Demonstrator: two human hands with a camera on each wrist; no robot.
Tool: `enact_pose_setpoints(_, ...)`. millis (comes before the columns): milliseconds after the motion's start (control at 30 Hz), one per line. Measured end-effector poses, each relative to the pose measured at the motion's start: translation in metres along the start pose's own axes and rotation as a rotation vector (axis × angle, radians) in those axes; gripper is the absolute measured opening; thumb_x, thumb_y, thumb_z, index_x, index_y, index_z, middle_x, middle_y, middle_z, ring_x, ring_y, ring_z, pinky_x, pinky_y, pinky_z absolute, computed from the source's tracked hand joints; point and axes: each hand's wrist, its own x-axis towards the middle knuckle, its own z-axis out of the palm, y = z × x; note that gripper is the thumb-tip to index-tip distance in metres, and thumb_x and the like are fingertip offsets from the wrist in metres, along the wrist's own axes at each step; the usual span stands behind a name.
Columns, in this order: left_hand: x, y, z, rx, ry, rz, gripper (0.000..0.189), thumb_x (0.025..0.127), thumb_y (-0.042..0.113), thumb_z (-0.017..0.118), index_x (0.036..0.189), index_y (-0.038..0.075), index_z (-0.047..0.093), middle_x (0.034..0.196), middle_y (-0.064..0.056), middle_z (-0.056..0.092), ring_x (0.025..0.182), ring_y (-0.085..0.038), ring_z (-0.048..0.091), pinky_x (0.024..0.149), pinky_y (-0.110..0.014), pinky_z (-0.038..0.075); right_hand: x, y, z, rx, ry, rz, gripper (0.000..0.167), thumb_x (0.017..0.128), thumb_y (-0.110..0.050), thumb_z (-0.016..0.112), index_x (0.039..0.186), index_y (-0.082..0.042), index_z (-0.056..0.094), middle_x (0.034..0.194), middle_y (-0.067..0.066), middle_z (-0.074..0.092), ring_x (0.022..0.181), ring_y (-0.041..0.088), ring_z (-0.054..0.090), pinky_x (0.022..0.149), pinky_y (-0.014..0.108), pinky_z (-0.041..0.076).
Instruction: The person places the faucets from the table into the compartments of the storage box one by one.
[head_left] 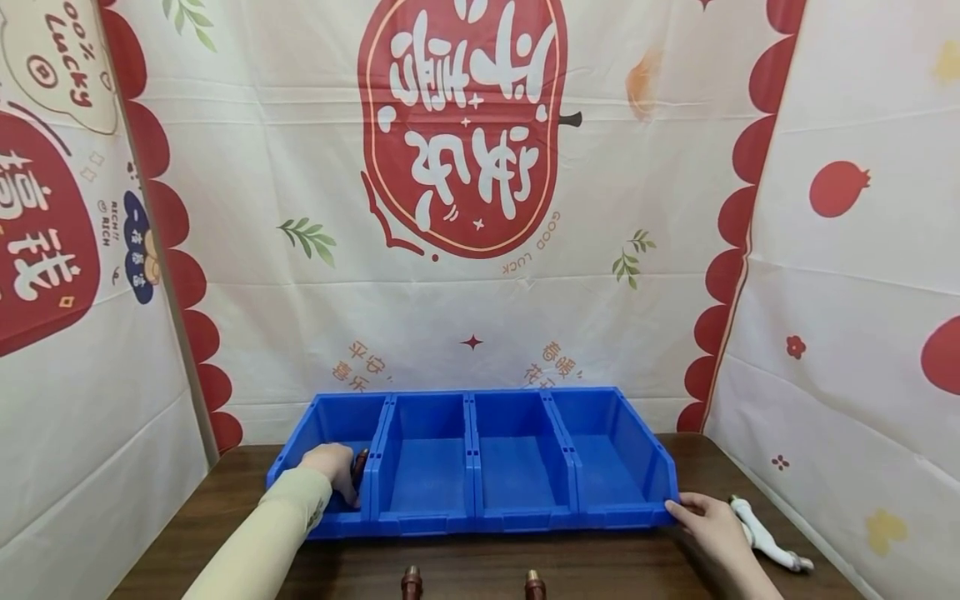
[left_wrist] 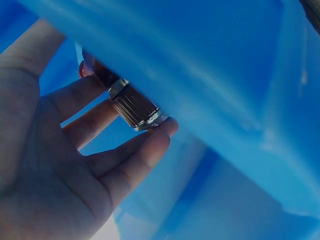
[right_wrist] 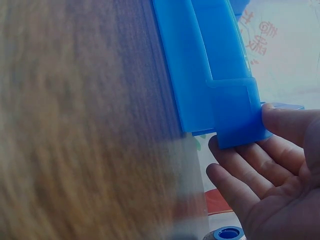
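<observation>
My left hand point(head_left: 330, 468) reaches into the leftmost compartment of a row of blue storage bins point(head_left: 423, 523). There its fingertips touch a dark reddish-brown piece point(head_left: 361, 463), which stands against the divider. The left wrist view shows the piece's ribbed metal-ringed end point(left_wrist: 134, 106) across the loosely extended fingers; the blue edge hides the thumb's tip and the rest of the piece. At the front right corner of the bins, my right hand point(head_left: 708, 525) holds the rim. In the right wrist view, thumb and fingers point(right_wrist: 239, 159) pinch that blue corner point(right_wrist: 237, 115).
A white handle-shaped piece point(head_left: 768, 535) with metal ends lies right of my right hand. Two reddish-brown pieces with brass-coloured tips, one left point(head_left: 411, 582) and one right point(head_left: 534, 583), show at the near edge. Printed cloth point(head_left: 465, 308) walls the brown table point(head_left: 480, 560).
</observation>
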Motion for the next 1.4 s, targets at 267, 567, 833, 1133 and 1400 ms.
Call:
enact_pose_setpoints(267,0.000,-0.001,0.000,0.016,0.004,0.011,0.047,0.060,0.032,0.093,0.091,0.006,0.068,0.090,-0.010,0.065,0.081,-0.026,0.058,0.081,-0.053,0.050,-0.001,-0.002,0.000,0.000,0.020,-0.020,0.042,0.093,-0.020,0.063,0.112,0.018,0.060,0.101,0.024,0.068,0.080,0.019,0.067,0.063,0.025,0.053)
enact_pose_setpoints(567,0.001,0.002,0.002,0.045,0.027,0.004,0.051,0.056,0.030,0.094,0.093,0.006,0.069,0.094,-0.011,0.066,0.083,-0.028,0.059,0.078,-0.054,0.049,-0.002,-0.002,-0.001,-0.005,0.004,-0.006,0.044,0.093,-0.022,0.062,0.112,0.018,0.060,0.101,0.025,0.068,0.080,0.020,0.067,0.063,0.027,0.053)
enact_pose_setpoints(833,-0.008,0.008,-0.002,0.052,0.018,-0.007,0.048,0.060,0.029,0.093,0.096,0.007,0.069,0.097,-0.011,0.067,0.088,-0.029,0.060,0.082,-0.054,0.048,-0.003,-0.003,0.000,-0.012,0.013,-0.008,0.044,0.094,-0.022,0.063,0.112,0.018,0.060,0.099,0.022,0.068,0.078,0.017,0.066,0.063,0.026,0.051)
enact_pose_setpoints(1133,-0.016,0.004,-0.003,0.023,0.009,-0.009,0.045,0.061,0.033,0.092,0.090,0.008,0.068,0.091,-0.008,0.065,0.083,-0.027,0.058,0.081,-0.053,0.048,-0.005,0.000,0.006,-0.006,0.013,-0.014,0.042,0.093,-0.019,0.062,0.112,0.019,0.059,0.098,0.021,0.069,0.078,0.017,0.065,0.063,0.027,0.052)
enact_pose_setpoints(1400,-0.015,-0.004,-0.016,-0.053,0.055,0.017,0.036,0.072,0.034,0.085,0.088,0.007,0.066,0.079,-0.005,0.061,0.074,-0.023,0.056,0.072,-0.046,0.049,-0.007,0.000,0.004,-0.002,0.015,-0.024,0.046,0.094,-0.023,0.062,0.113,0.019,0.059,0.101,0.024,0.068,0.079,0.020,0.066,0.063,0.028,0.052)
